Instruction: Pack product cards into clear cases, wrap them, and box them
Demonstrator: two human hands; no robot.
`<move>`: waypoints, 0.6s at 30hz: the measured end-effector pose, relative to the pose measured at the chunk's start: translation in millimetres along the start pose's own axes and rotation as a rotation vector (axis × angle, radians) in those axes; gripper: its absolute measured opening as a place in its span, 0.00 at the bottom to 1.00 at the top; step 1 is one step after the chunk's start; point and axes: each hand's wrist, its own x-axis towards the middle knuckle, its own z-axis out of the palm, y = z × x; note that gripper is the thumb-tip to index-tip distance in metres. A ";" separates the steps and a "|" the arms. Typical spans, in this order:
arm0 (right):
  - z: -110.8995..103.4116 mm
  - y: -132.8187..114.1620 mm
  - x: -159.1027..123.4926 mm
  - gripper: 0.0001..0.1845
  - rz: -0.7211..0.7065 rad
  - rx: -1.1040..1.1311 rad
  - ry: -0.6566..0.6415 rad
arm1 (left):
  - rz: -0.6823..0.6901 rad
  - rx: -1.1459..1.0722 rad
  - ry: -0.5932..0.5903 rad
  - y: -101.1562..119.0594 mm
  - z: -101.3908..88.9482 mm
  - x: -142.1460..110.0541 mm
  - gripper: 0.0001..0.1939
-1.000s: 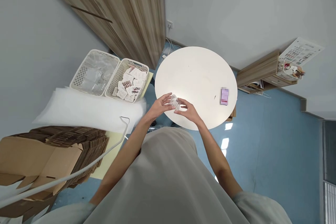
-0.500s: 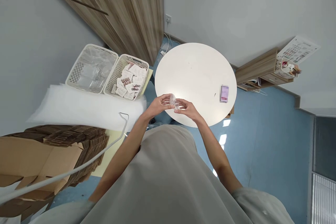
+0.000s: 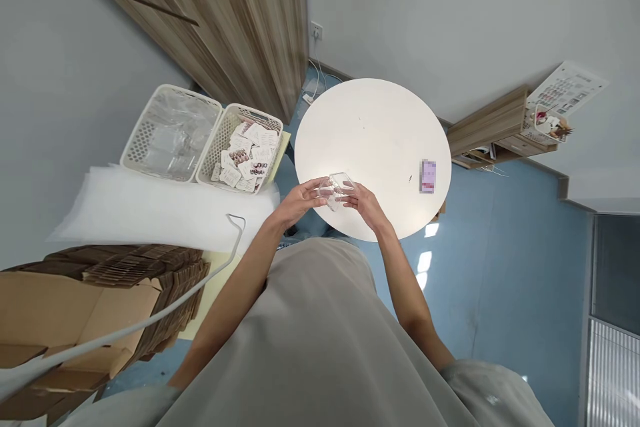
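Note:
Above the near edge of a round white table [image 3: 373, 127], a small clear plastic box [image 3: 342, 181] is held between both hands. It seems to stand unfolded, with one squarish half tilted up toward the far side. My left hand [image 3: 299, 203] pinches its left side between thumb and fingers. From the right, my right hand [image 3: 368, 204] grips the other side, fingers partly behind the clear plastic. Nothing can be made out inside the box. A purple pack [image 3: 428, 176], blurred, lies at the table's right side.
Left of the table stand a white basket of clear plastic pieces [image 3: 131, 147] and a white basket of printed cards [image 3: 205, 163]. White foam sheets [image 3: 165, 210] and folded cardboard boxes [image 3: 120, 307] lie nearer. A wooden cabinet [image 3: 240, 33] rises behind; a grey curved rod [image 3: 165, 313] crosses the left.
The clear box now looks wider and more unfolded, one half raised. My right hand has shifted slightly right and turned, its fingers straighter. My left hand has hardly moved.

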 end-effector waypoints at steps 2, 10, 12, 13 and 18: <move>5.4 5.1 4.1 0.40 -0.017 0.022 0.060 | 0.018 -0.019 -0.009 -2.4 -0.9 1.1 0.43; 27.7 15.7 17.3 0.31 -0.078 0.060 0.328 | 0.007 -0.088 -0.093 -7.5 -5.3 2.0 0.44; 27.8 15.0 19.4 0.29 -0.076 0.060 0.366 | -0.023 -0.094 -0.114 -8.0 -6.6 0.8 0.46; 27.2 14.5 20.3 0.28 -0.077 0.067 0.378 | -0.034 -0.101 -0.124 -8.0 -7.2 0.3 0.47; 23.0 13.2 24.4 0.26 -0.074 0.038 0.391 | -0.036 -0.157 -0.066 -5.3 -8.6 0.0 0.40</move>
